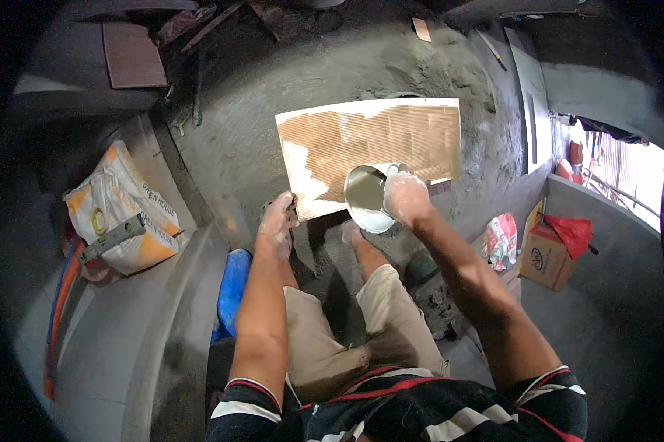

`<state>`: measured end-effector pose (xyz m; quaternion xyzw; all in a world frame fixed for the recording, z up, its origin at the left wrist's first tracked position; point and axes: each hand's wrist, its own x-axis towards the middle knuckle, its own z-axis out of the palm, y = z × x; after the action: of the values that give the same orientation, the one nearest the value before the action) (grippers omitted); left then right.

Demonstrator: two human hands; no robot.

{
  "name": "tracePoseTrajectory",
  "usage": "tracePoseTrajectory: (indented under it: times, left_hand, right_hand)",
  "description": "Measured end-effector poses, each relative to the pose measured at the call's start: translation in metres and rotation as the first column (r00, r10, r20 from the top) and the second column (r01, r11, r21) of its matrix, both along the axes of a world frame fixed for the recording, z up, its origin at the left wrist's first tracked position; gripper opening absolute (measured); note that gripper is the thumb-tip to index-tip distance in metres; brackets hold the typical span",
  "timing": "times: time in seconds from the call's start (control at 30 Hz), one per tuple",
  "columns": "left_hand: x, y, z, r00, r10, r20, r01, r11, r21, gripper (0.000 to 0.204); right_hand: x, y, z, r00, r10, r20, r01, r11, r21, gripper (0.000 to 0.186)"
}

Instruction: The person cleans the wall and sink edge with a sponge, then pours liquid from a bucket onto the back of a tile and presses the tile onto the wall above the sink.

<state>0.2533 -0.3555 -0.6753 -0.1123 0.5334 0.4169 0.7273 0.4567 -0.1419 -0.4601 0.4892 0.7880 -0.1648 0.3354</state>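
My right hand (406,197) is closed at the side of a round white dipper (370,225), which is tipped so that its mouth faces up toward me. Grey-green liquid, like thin cement slurry, shows inside. The dipper hangs over the near edge of a large rectangular tile (376,140), whose brown, finely ribbed face is turned up. Pale bright patches run along the tile's top and left side, and darker wet-looking blocks cover its middle. My left hand (277,217), whitish with dust or cement, has its fingers curled at the tile's near left corner.
Rough grey mortar (236,118) spreads around the tile. To the left, a white and orange sack (133,191) carries a spirit level (114,237). A blue plastic container (233,287) stands beside my left forearm. At right are a cardboard box (546,258) and a red-and-white bag (501,239).
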Motion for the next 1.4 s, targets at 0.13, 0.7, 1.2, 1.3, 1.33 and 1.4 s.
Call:
tracePoseTrajectory:
  times: [0.13, 0.7, 1.2, 1.3, 1.33, 1.4]
  left_hand:
    - [0.002, -0.004, 0.003, 0.999, -0.002, 0.038, 0.002, 1.0, 0.011, 0.041]
    - [0.008, 0.006, 0.006, 1.0, -0.002, -0.016, 0.004, 0.997, 0.082, 0.039]
    - [0.028, 0.062, -0.012, 0.913, 0.147, -0.38, -0.151, 0.988, 0.019, 0.045]
    - [0.026, 0.076, -0.015, 0.906, 0.125, -0.404, -0.11, 0.992, 0.062, 0.05]
    - [0.028, 0.081, -0.014, 0.878, 0.111, -0.466, -0.111, 0.993, 0.027, 0.05]
    - [0.032, 0.085, -0.016, 0.841, 0.094, -0.533, -0.115, 0.993, -0.008, 0.049]
  right_hand:
    - [-0.023, -0.008, -0.006, 0.996, 0.082, -0.036, -0.082, 0.997, -0.01, 0.025]
    - [-0.036, -0.018, -0.016, 0.997, -0.064, -0.044, 0.064, 0.998, -0.008, 0.019]
    - [0.181, 0.066, -0.034, 0.938, -0.193, -0.288, 0.298, 0.873, 0.386, 0.023]
    - [0.175, 0.078, -0.005, 0.518, -0.795, -0.314, 0.833, 0.552, -0.022, 0.025]
    - [0.208, 0.078, -0.028, 0.476, -0.781, -0.405, 0.839, 0.541, -0.057, 0.026]
    - [0.217, 0.078, -0.029, 0.571, -0.729, -0.376, 0.799, 0.598, 0.055, 0.026]
